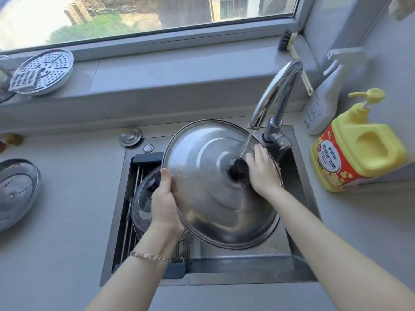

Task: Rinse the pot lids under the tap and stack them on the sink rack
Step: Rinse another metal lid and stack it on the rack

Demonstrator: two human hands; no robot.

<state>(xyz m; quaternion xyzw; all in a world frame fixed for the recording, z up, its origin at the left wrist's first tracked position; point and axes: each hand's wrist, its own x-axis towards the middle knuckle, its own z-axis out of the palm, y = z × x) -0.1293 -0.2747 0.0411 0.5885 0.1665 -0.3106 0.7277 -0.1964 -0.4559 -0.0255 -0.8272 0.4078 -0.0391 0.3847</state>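
Both forearms enter from 6 o'clock, cut off by the frame edge; a chain bracelet [149, 257] sits on the left wrist.

Hidden or unclear: a glass lid [142, 198] on the sink rack [129, 212] at 9 o'clock is half covered by the left hand and the big lid. The sink [292, 263] basin is mostly masked. A second metal lid [15, 191] at far 9 o'clock is cut by the edge.

Hands: the left hand [165, 198] grips the steel lid [213, 198] at its 9 o'clock rim, thumb on top, fingers hidden beneath. The right hand [261, 169] lies palm down on the dome, touching the black knob [239, 168]; whether its bent fingers hook the far rim, cannot tell. The lid is held tilted over the sink, under the tap [278, 90]. A thin stream [247, 142] lands by the knob.

Materials: the lid is a wide, shallow dome of brushed, wet steel. The tap is curved chrome. The rack has parallel metal rods in a dark frame. At 3 o'clock stands a yellow plastic pump bottle [359, 149].
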